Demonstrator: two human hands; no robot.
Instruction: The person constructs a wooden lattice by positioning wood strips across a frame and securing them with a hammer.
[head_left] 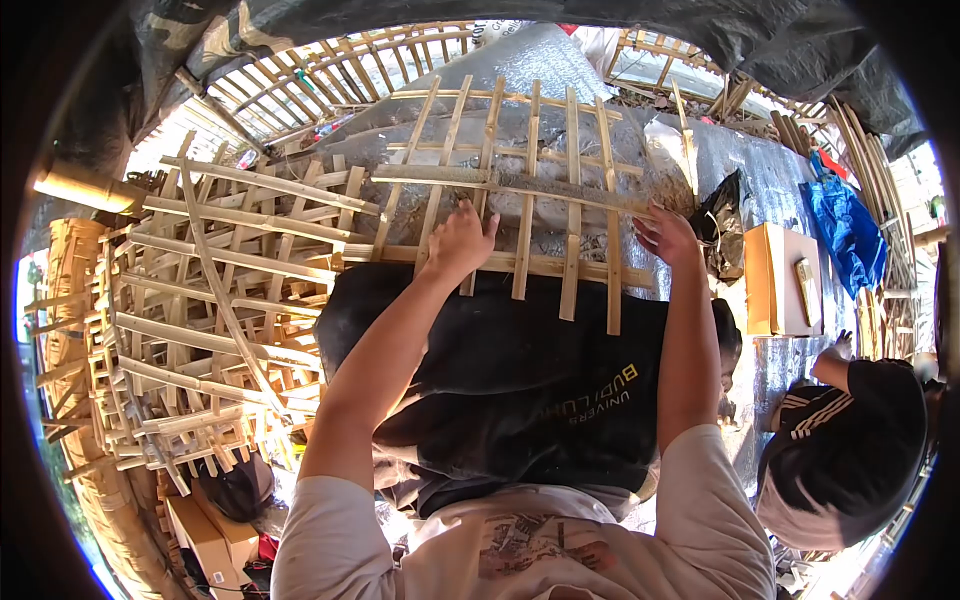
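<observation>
A lattice panel of bamboo strips (573,230) lies in front of me, its lower ends over dark cloth on my lap. A wider, brownish strip (560,192) crosses its upright strips. My left hand (462,240) is over the panel just below this cross strip, thumb apart from the fingers; the fingertips are partly hidden. At the strip's right end is my right hand (668,234), with its fingers spread and the fingertips close to or touching the end. Neither hand visibly grips anything.
A pile of bamboo lattice panels (230,290) stands to the left. On the right are a cardboard box (782,280), a blue plastic bag (845,225) and a seated person in dark clothes (850,450). Silvery sheeting (740,150) covers the ground. Bamboo fencing (330,75) runs behind.
</observation>
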